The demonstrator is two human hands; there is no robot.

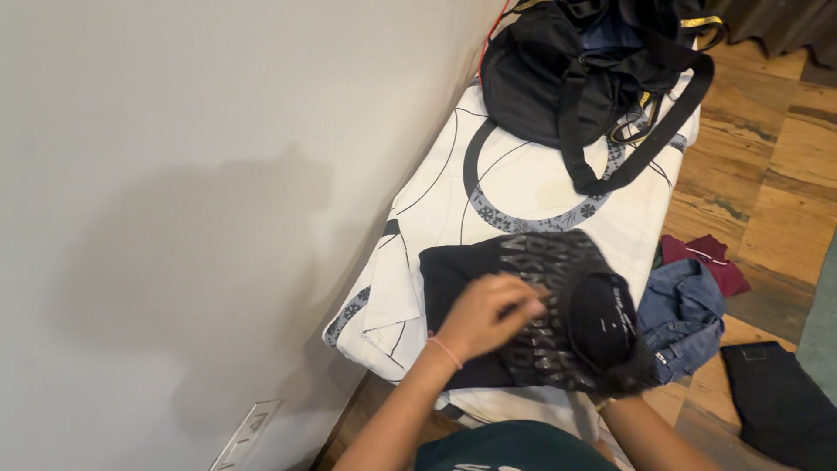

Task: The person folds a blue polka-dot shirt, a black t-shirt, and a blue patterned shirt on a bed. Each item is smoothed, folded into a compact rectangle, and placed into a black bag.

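A black garment with grey lettering [488, 262] lies folded on a narrow bed covered by a white sheet with black and grey circles [514, 187]. My left hand [484, 316] presses on the garment's middle, fingers curled against the fabric; a thin pink band circles its wrist. My right hand is hidden under a rolled fold of the same garment [603, 321] at its right edge, which it lifts off the bed; only the forearm [645, 432] shows.
A black duffel bag [575, 70] with long straps sits at the bed's far end. A white wall runs along the left, with a socket plate [246, 433] low down. Blue denim [684, 314], a maroon garment [706, 257] and dark trousers [780, 397] lie on the wooden floor.
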